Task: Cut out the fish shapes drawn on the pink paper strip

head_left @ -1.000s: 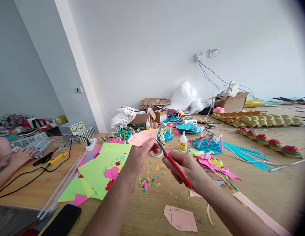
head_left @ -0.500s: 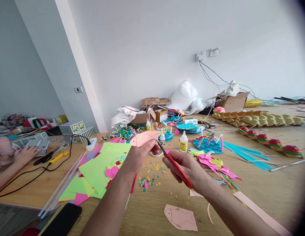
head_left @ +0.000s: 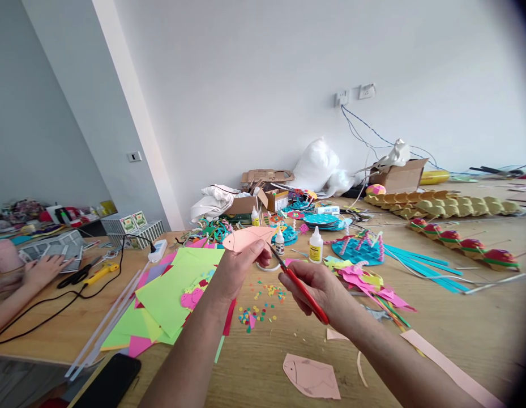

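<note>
A: Where is the pink paper fish (head_left: 240,239) to be found?

B: It is held up at the centre of the frame, with its head pointed left. Its lower edge is pinched between the thumb and fingers of the left hand (head_left: 241,265).

A: And the scissors (head_left: 303,289)?

B: They are gripped by their red handles in the right hand (head_left: 321,283), just right of centre, and the blades are directed towards the tail end. Whether any paper is caught between them cannot be told.

A: How much can be counted as done?

B: Around the head, the paper appears to have been trimmed close to the drawn line. At the tail, drawn lines are seen inside the paper, so some cutting is judged to be left. Part of the lower edge is hidden by the hand.

A: What of the second fish (head_left: 311,377), at the lower centre of the frame?

B: Only its head side seems to have been rounded off; a broad margin is left around the tail. It is touched by neither hand. Near it, a curled offcut (head_left: 362,371) and a small pink scrap (head_left: 337,335) are seen.
</note>
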Action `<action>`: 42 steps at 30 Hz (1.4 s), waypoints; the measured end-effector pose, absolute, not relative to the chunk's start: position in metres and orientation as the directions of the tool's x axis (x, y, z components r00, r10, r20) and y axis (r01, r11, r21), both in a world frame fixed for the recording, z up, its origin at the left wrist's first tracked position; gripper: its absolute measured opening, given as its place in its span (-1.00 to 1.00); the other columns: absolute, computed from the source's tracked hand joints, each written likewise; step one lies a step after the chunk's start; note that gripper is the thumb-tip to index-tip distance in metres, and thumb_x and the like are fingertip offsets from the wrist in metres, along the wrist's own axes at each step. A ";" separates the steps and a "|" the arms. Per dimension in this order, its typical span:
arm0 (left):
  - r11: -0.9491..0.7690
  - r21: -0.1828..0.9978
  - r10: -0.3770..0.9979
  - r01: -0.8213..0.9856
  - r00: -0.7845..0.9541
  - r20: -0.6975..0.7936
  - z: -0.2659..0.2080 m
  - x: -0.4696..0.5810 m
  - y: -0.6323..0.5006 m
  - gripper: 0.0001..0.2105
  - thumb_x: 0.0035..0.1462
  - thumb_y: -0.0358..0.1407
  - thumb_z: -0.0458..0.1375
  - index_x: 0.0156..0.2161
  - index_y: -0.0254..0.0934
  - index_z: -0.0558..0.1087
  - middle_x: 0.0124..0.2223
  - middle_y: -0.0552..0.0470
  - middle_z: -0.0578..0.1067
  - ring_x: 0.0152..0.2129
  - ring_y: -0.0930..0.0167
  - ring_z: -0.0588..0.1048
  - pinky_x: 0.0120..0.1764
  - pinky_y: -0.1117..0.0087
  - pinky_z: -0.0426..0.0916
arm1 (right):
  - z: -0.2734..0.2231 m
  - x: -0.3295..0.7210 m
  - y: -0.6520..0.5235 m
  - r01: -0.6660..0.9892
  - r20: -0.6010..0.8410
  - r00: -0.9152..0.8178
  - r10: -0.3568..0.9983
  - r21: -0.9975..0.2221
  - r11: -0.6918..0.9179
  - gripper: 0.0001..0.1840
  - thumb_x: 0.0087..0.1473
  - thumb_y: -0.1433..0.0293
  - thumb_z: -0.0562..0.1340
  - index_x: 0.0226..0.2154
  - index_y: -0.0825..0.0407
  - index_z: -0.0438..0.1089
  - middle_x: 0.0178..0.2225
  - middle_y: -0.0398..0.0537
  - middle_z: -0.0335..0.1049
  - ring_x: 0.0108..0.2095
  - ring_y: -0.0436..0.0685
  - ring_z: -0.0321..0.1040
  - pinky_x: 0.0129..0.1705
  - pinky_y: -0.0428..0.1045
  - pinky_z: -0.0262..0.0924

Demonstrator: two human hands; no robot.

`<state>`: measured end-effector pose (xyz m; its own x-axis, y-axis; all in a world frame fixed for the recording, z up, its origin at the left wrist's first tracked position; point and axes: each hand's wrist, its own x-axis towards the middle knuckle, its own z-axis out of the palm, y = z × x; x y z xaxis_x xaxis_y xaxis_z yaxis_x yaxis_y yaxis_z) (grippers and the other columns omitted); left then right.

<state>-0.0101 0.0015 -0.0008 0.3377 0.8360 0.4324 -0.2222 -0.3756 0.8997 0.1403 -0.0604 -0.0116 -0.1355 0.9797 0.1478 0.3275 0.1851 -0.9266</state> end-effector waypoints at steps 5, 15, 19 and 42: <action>-0.377 0.899 0.828 -0.221 0.355 0.435 -0.002 -0.010 0.002 -0.80 0.04 -0.26 0.13 -0.50 -0.34 0.46 -0.50 0.02 0.44 -0.52 0.45 0.39 -0.44 0.45 0.30 | -0.013 0.141 -0.060 0.309 0.164 -0.140 0.976 -0.930 0.200 -0.61 -0.04 0.10 0.15 -0.64 0.00 0.09 -0.79 -0.33 0.02 -0.76 -0.11 -0.05 -0.69 -0.17 -0.16; -0.365 0.901 0.830 -0.234 0.357 0.428 -0.002 -0.009 0.001 -0.81 0.03 -0.27 0.13 -0.51 -0.33 0.47 -0.51 0.03 0.44 -0.53 0.45 0.39 -0.44 0.44 0.29 | -0.015 0.142 -0.059 0.360 0.191 -0.147 0.971 -0.904 0.232 -0.61 -0.02 0.08 0.11 -0.64 -0.01 0.07 -0.79 -0.33 0.00 -0.75 -0.09 -0.04 -0.69 -0.15 -0.15; -0.351 0.905 0.825 -0.239 0.378 0.420 -0.001 -0.010 0.001 -0.80 0.04 -0.26 0.13 -0.51 -0.34 0.46 -0.52 0.03 0.44 -0.54 0.47 0.38 -0.44 0.45 0.28 | -0.016 0.142 -0.058 0.369 0.211 -0.147 0.966 -0.895 0.251 -0.62 0.00 0.11 0.10 -0.64 -0.01 0.07 -0.77 -0.32 0.01 -0.73 -0.09 -0.02 -0.67 -0.15 -0.14; -0.389 0.888 0.817 -0.244 0.354 0.456 0.022 -0.043 0.011 -0.78 0.06 -0.16 0.14 -0.28 -0.26 0.48 -0.32 0.05 0.47 -0.38 0.48 0.41 -0.34 0.51 0.28 | -0.023 0.155 -0.050 0.669 0.375 -0.205 0.904 -0.621 0.409 -0.59 0.11 0.11 0.04 -0.61 0.02 0.11 -0.66 -0.23 0.07 -0.62 -0.05 -0.02 -0.60 -0.12 -0.18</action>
<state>-0.0428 0.0105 0.0216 0.3537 0.8169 0.4556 -0.2443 -0.3895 0.8881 0.1550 -0.0500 -0.0233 -0.2046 0.9043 0.3747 0.6693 0.4086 -0.6206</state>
